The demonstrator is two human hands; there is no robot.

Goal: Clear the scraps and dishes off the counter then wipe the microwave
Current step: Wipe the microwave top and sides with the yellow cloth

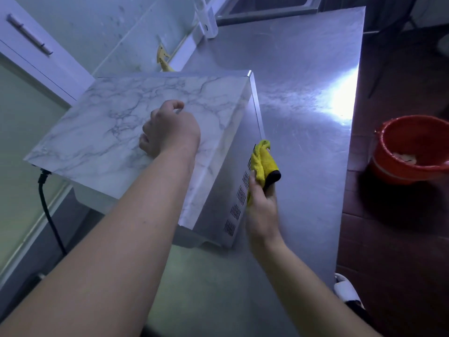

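The microwave (pixel 102 132) has a marble-patterned top and a silver side with vent slots, and it stands on the steel counter (pixel 303 98). My left hand (pixel 170 128) rests on its top with the fingers loosely curled, holding nothing. Beside the vented side, my right hand (pixel 261 207) grips a yellow cloth with a black edge (pixel 263 161). The cloth touches or nearly touches the microwave's right side near its upper edge.
A red bucket (pixel 410 149) with scraps inside stands on the dark tiled floor at the right. A black power cord (pixel 49 215) hangs from the microwave's left rear. A white holder (pixel 206 20) and a yellow tool (pixel 161 58) sit by the wall.
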